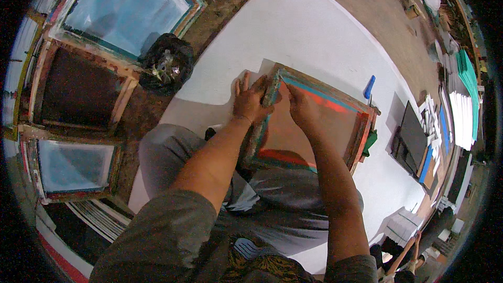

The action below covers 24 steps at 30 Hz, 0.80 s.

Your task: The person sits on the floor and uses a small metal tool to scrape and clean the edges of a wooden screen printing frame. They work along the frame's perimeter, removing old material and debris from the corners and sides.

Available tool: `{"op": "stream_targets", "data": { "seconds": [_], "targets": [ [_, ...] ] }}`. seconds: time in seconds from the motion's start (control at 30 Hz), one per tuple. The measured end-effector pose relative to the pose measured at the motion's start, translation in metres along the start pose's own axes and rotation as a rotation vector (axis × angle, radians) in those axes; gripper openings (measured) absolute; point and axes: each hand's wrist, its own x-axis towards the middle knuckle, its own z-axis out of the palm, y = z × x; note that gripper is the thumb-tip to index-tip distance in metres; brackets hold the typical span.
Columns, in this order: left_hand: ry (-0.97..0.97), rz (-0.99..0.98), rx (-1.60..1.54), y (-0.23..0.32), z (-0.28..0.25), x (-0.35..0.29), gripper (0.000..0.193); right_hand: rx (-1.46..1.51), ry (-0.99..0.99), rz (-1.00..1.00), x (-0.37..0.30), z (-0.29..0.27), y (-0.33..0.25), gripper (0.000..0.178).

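Note:
A wooden screen-printing frame (363, 139) with stained edges leans tilted over my crossed legs, above a large white sheet (293, 26). Its brownish mesh (327, 128) has teal and orange-red borders. My left hand (250, 100) grips the frame's left side, the thumb over the wood and some fingers sticking out past it. Inside the frame, close to its upper left corner, my right hand (304, 107) is at the mesh with its fingers curled together. Whatever those fingers hold, if anything, is hidden.
On the white sheet beyond the frame lie a blue-handled tool (370, 87), a green item (370, 143) and a black panel (409, 132). Left stand a black plastic bag (166, 63) and blue-meshed frames (118, 13). Stacked sheets (463, 115) line the right; another person's hands (413, 249) show lower right.

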Motion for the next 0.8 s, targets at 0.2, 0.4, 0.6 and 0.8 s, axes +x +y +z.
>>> {"op": "stream_targets", "data": {
  "seconds": [0.2,0.4,0.6,0.8],
  "targets": [
    [-0.064,-0.021,0.008,0.013,-0.018,-0.004,0.097,-0.311,-0.066,0.002,-0.008,-0.032,-0.047,0.042],
    [-0.09,0.014,0.051,0.014,-0.005,0.001,0.1,-0.292,-0.094,-0.111,0.016,0.009,-0.029,0.044],
    [-0.038,0.008,-0.002,0.013,-0.008,0.001,0.096,-0.289,-0.175,0.119,0.003,-0.003,-0.034,0.052],
    [0.024,0.044,-0.048,0.012,-0.004,0.005,0.097,0.234,0.079,-0.076,0.015,0.028,0.038,0.043]
  ]
}}
